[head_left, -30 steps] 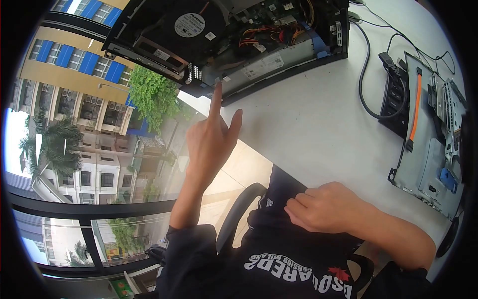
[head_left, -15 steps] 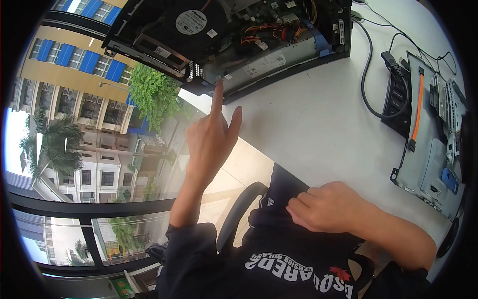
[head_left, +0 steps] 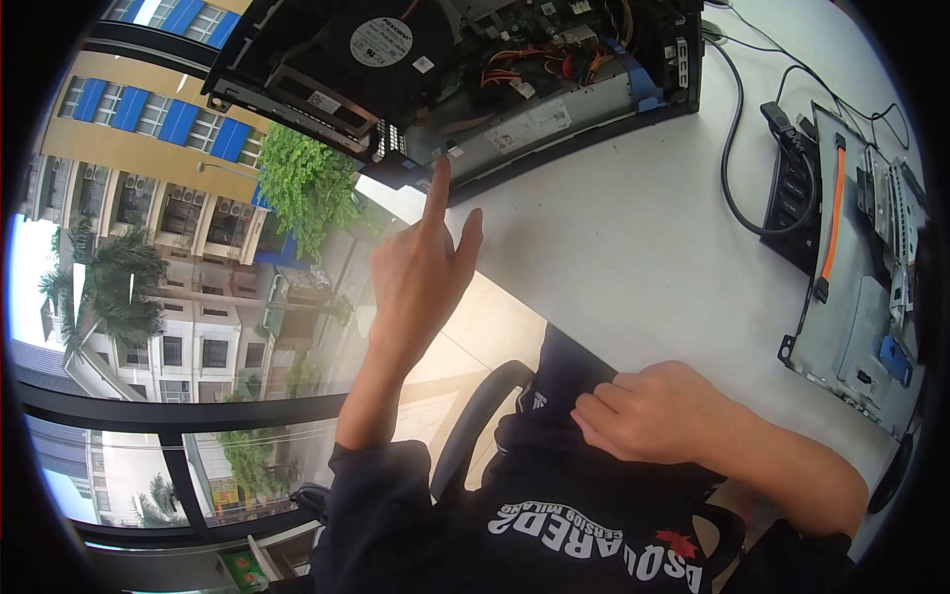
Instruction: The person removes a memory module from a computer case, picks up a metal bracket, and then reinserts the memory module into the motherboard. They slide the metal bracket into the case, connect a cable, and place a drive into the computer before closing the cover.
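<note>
My left hand (head_left: pixel 421 272) reaches up with its index finger stretched out and its thumb apart, and it holds nothing. The index fingertip is right at the lower left edge of an opened desktop computer case (head_left: pixel 594 124). Inside the case show a fan with a round label (head_left: pixel 381 42), orange and red wires (head_left: pixel 515 71) and a white label on the metal side (head_left: pixel 527 127). My right hand (head_left: pixel 643 411) is closed in a loose fist in front of my body, beside the table's edge, with nothing showing in it.
A white table (head_left: pixel 614 257) carries the case. At its right lie a metal panel (head_left: pixel 841 327) with an orange cable (head_left: pixel 834 218), a black keyboard (head_left: pixel 787 203) and a looped black cable (head_left: pixel 730 168). A chair arm (head_left: pixel 480 426) and a window frame (head_left: pixel 178 411) are at the left.
Very little differs. The view has shifted slightly; my left hand stays pointed at the case and my right fist stays in place.
</note>
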Available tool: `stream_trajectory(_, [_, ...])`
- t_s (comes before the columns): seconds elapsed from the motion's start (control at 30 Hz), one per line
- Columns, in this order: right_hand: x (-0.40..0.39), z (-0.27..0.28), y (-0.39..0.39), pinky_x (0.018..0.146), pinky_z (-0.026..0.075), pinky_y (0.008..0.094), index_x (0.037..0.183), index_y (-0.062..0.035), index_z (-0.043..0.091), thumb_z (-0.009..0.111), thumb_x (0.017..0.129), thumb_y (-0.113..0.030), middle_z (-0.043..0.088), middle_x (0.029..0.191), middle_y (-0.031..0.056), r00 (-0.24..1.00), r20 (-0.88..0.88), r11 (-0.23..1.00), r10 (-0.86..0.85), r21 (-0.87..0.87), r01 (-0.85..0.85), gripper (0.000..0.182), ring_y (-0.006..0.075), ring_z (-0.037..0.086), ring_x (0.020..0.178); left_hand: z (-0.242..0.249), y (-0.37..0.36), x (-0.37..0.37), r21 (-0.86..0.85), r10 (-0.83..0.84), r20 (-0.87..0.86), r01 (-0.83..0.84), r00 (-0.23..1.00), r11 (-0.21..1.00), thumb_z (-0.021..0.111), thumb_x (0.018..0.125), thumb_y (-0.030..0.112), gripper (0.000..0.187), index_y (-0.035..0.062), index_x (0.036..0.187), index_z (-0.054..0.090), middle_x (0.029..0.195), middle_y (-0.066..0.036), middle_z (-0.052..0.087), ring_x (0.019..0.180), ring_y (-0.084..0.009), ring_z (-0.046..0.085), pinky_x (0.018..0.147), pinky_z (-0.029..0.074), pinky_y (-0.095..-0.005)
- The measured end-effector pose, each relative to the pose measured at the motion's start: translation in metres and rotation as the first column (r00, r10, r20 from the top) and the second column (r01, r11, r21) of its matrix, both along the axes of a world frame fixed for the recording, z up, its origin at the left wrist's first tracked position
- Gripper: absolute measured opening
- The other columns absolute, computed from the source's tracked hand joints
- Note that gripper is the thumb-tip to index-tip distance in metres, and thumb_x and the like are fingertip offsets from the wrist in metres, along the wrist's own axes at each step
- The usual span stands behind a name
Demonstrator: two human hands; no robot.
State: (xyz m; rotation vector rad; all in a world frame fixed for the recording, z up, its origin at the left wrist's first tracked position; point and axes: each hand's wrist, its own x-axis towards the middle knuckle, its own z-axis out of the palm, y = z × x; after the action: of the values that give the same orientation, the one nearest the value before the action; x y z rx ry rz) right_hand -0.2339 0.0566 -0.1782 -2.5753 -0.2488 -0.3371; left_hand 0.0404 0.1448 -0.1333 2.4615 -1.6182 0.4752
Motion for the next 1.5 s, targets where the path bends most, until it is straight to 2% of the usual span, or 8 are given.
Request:
stream_trajectory(0.07, [0.0,0.0,0.0,0.051,0.055,0.0358,0.083,-0.0044,0.061,0.065,0.096,-0.024,0.066,0.067,0.0062,1.0,-0.002,1.0,-0.003,0.001,0.003,0.023,0.0221,0.068,0.059,-0.001,0.001,0.001,-0.009,-0.007,-0.002,0.007,1.0,1.0,0.068,0.097,0.031,0.069,0.0094,0.157,0.042,0.048,-0.002,0.053,0.04,-0.0212,0.054,0.046,0.039,-0.0361])
stream_trajectory(0.17, [0.002,-0.007,0.004,0.043,0.045,0.0306,0.067,-0.0114,0.055,0.073,0.089,-0.021,0.052,0.057,-0.0001,0.985,0.15,0.996,-0.086,-0.017,0.09,0.03,0.0164,0.057,0.049,0.0,0.002,0.001,-0.017,-0.008,-0.021,0.007,1.0,1.0,0.067,0.097,0.031,0.068,0.0117,0.157,0.043,0.048,-0.002,0.053,0.041,-0.0212,0.054,0.046,0.039,-0.0359])
stream_trajectory(0.53, [0.002,-0.008,0.003,0.043,0.045,0.0315,0.068,-0.0106,0.055,0.072,0.09,-0.022,0.054,0.057,0.001,0.988,0.137,0.997,-0.07,-0.017,0.073,0.03,0.0175,0.058,0.049,-0.001,0.007,0.001,-0.005,0.034,-0.006,-0.034,0.999,0.999,0.067,0.096,0.031,0.07,0.0169,0.16,0.041,0.049,-0.001,0.055,0.042,-0.0197,0.055,0.047,0.039,-0.0359])
stream_trajectory(0.77, [0.002,-0.008,0.003,0.043,0.045,0.0308,0.068,-0.0111,0.055,0.073,0.09,-0.022,0.053,0.057,0.0003,0.986,0.148,0.997,-0.073,-0.021,0.077,0.03,0.0168,0.058,0.05,-0.001,0.004,-0.002,-0.018,0.022,-0.027,-0.023,0.999,1.0,0.07,0.096,0.029,0.069,0.012,0.157,0.043,0.051,-0.002,0.058,0.043,-0.0187,0.057,0.049,0.043,-0.0335])
stream_trajectory(0.87, [-0.001,0.001,0.0,0.052,0.055,0.0363,0.085,-0.004,0.063,0.065,0.096,-0.023,0.067,0.07,0.0066,1.0,-0.015,1.0,0.001,0.001,-0.001,0.022,0.0222,0.069,0.062,0.002,0.0,-0.007,-0.006,0.042,-0.038,-0.042,0.998,0.999,0.072,0.095,0.025,0.066,0.007,0.154,0.049,0.055,-0.003,0.062,0.046,-0.0172,0.061,0.054,0.047,-0.0304])
stream_trajectory(1.13, [0.0,0.002,0.0,0.051,0.055,0.0355,0.083,-0.0055,0.062,0.067,0.095,-0.024,0.066,0.068,0.0051,1.0,0.0,1.0,-0.01,0.001,0.01,0.022,0.0213,0.068,0.06,-0.001,-0.002,-0.005,-0.064,-0.042,-0.07,0.037,0.997,0.997,0.07,0.095,0.029,0.07,0.0122,0.157,0.043,0.051,-0.001,0.056,0.043,-0.0198,0.056,0.048,0.042,-0.0343])
stream_trajectory(1.33, [0.0,0.002,0.001,0.051,0.054,0.0352,0.082,-0.0053,0.062,0.066,0.095,-0.023,0.065,0.067,0.0049,1.0,0.003,1.0,-0.014,-0.003,0.014,0.022,0.021,0.067,0.06,-0.002,-0.01,-0.009,-0.016,-0.029,-0.06,0.028,0.998,0.999,0.073,0.095,0.026,0.059,0.0098,0.149,0.056,0.055,-0.001,0.063,0.044,-0.0157,0.061,0.05,0.045,-0.0294])
stream_trajectory(1.5, [-0.001,0.001,0.0,0.051,0.054,0.0351,0.083,-0.0039,0.062,0.065,0.094,-0.02,0.065,0.068,0.0055,1.0,0.014,1.0,0.004,0.0,-0.004,0.02,0.0211,0.067,0.059,-0.002,-0.011,-0.008,-0.104,-0.062,-0.033,0.058,0.998,0.993,0.074,0.093,0.02,0.056,0.009,0.146,0.058,0.056,-0.002,0.063,0.044,-0.0148,0.059,0.05,0.045,-0.0283])
